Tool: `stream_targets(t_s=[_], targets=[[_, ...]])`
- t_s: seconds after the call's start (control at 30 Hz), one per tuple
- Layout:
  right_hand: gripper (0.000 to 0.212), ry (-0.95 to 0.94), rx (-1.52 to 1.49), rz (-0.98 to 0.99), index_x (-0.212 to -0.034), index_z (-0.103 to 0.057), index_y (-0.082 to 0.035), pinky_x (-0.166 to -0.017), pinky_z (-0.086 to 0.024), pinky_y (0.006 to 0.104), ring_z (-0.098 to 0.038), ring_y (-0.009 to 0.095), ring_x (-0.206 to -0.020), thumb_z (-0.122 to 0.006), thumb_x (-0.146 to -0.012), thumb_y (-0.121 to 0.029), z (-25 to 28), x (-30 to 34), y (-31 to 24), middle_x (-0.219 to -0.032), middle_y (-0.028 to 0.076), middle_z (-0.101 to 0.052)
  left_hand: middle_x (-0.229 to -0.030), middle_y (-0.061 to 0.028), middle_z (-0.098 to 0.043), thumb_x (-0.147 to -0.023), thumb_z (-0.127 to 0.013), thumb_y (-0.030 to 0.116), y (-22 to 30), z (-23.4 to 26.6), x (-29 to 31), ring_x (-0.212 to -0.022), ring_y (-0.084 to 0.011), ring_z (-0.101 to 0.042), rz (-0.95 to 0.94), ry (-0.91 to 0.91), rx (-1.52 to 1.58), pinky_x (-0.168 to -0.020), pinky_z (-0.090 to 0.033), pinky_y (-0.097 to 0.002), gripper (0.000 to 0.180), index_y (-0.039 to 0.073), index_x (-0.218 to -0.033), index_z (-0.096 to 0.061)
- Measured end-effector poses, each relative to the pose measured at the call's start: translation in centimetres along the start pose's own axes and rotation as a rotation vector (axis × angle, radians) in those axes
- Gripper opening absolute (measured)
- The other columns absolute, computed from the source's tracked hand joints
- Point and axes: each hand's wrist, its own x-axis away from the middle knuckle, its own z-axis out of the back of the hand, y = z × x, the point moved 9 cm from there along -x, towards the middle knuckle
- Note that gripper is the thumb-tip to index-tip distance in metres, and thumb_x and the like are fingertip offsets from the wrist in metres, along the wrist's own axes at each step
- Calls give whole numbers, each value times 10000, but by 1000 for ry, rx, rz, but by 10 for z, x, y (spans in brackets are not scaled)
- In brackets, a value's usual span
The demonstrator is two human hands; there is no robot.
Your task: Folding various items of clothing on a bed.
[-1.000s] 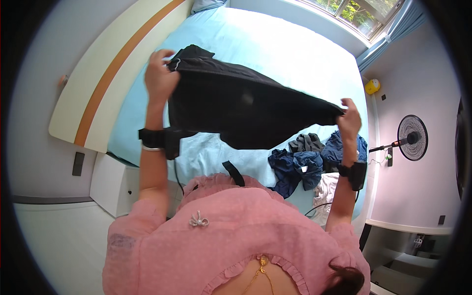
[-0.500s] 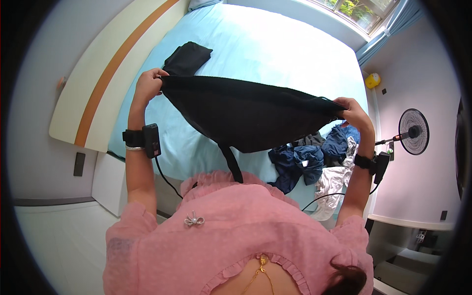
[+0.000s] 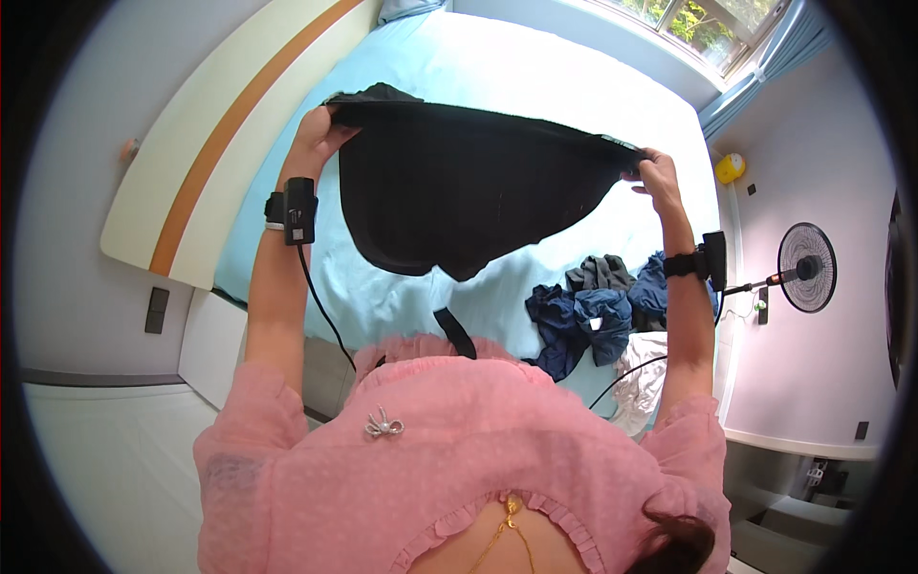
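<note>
A black garment (image 3: 469,182), wide and flat, hangs stretched between my two hands over the bed. Its straight upper edge runs taut and slopes down a little to the right; the lower edge hangs loose with a small notch near the middle. My left hand (image 3: 325,134) is closed on the upper left corner. The upper right corner is pinched in my right hand (image 3: 657,177). Behind the left corner, a second black cloth (image 3: 382,92) on the bed is mostly hidden. I cannot tell the exact kind of garment.
On the light blue bed (image 3: 535,62), crumpled dark blue clothes (image 3: 574,320), a grey piece (image 3: 601,274) and a white one (image 3: 643,378) lie at the near right. A headboard (image 3: 182,143) stands left. To the right are a black fan (image 3: 806,268) and a wall.
Both hands have moved forward over the bed with the black garment. It now hangs flatter and farther from my body, and covers most of the folded black cloth.
</note>
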Motion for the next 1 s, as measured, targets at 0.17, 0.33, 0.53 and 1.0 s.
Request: stream_targets(t_s=[0.17, 0.33, 0.53, 1.0], targets=[[229, 500, 123, 540, -931, -609, -41, -561, -488, 312, -623, 235, -617, -503, -730, -61, 35, 27, -55, -718, 131, -629, -991, -113, -597, -871, -448, 124, 48, -23, 31, -869, -213, -574, -268, -45, 473, -821, -457, -311, 277, -8, -1101, -525], [192, 224, 360, 288, -906, -562, -124, -561, -429, 418, -589, 352, -657, -608, -741, -211, -34, 77, 60, -647, 146, -581, -953, -147, -609, -709, -588, 52, -16, 17, 93, -898, -234, -578, -536, 258, -888, -789, -438, -325, 373, -20, -1070, -530], [355, 16, 325, -353, -972, -564, -29, -509, -509, 313, -611, 202, -612, -547, -619, -4, -130, 179, 289, -706, 93, -592, -867, -232, -600, -720, -432, 89, -293, 146, 184, -890, -364, -570, 664, 407, -540, -763, -437, -395, 288, 12, -976, -537], [357, -324, 645, -402, -1023, -448, -68, -732, -453, 406, -548, 349, -895, -584, -695, -38, -180, 299, 294, -1004, 151, -538, -1013, -229, -555, -760, -479, 116, -340, 176, 270, -961, -384, -533, 745, 187, -1471, -820, -421, -452, 395, 44, -1147, -461]])
